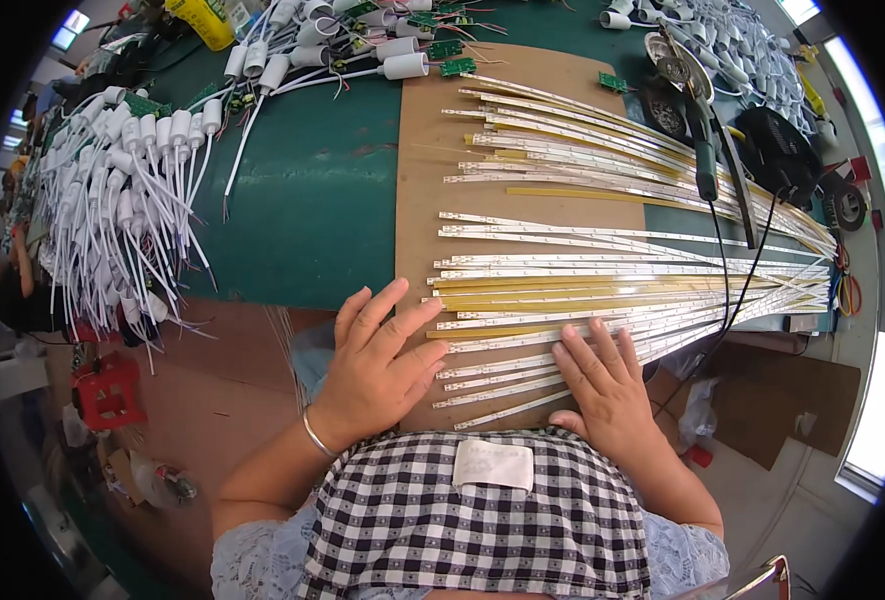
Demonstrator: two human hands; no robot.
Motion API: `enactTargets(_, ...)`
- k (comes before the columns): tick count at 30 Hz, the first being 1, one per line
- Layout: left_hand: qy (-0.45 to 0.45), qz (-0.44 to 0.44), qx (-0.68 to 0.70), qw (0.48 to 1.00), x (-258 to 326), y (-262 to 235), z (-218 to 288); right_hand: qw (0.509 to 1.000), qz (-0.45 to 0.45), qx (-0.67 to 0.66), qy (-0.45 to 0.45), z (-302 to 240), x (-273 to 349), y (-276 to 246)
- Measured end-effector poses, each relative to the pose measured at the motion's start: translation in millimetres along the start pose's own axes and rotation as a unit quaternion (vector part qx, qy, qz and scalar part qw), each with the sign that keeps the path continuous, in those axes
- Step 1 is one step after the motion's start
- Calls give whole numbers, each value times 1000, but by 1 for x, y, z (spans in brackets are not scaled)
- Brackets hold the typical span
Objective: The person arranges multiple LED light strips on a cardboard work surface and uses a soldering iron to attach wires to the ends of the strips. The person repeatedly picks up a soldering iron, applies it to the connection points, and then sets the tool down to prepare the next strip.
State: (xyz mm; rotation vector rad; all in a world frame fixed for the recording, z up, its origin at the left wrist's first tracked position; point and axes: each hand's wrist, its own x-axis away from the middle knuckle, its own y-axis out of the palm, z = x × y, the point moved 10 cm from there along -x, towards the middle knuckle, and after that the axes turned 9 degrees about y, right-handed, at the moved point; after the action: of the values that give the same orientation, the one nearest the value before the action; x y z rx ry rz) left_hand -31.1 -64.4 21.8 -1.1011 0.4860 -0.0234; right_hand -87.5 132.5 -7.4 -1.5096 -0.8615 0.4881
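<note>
My left hand (383,355) has its fingers spread, with the fingertips at the left ends of a fanned row of long, thin LED strips (533,266). My right hand (608,385) rests flat across the nearer strips, fingers apart, some way to the right. Neither hand grips anything. The strips are white, and several show a yellow face. They lie roughly side by side on a brown board (423,200) and draw together toward the right. A second bunch of strips (563,150) lies farther back on the same board.
A soldering iron (706,170) with a black cord lies at the back right, beside a black fan-like device (778,155). White lamp sockets with wires (128,150) heap at the left. More sockets and green circuit boards (458,67) lie at the back. A red stool (108,390) stands below left.
</note>
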Motion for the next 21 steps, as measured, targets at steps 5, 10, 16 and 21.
enactTargets(5, 6, 27, 16, 999, 0, -4, 1, 1000, 7, -6, -27, -12, -13, -12)
enactTargets(10, -16, 42, 12, 999, -1, -10, -11, 997, -17, -30, -64, -22, -6, 2)
enactTargets(16, -49, 3, -20, 999, -12, -7, -17, 997, -10, -58, -55, -20, -3, 4)
enactTargets(21, -18, -1, -99, 995, -8, 0, -6, 989, 33, -127, -68, -18, -7, 1)
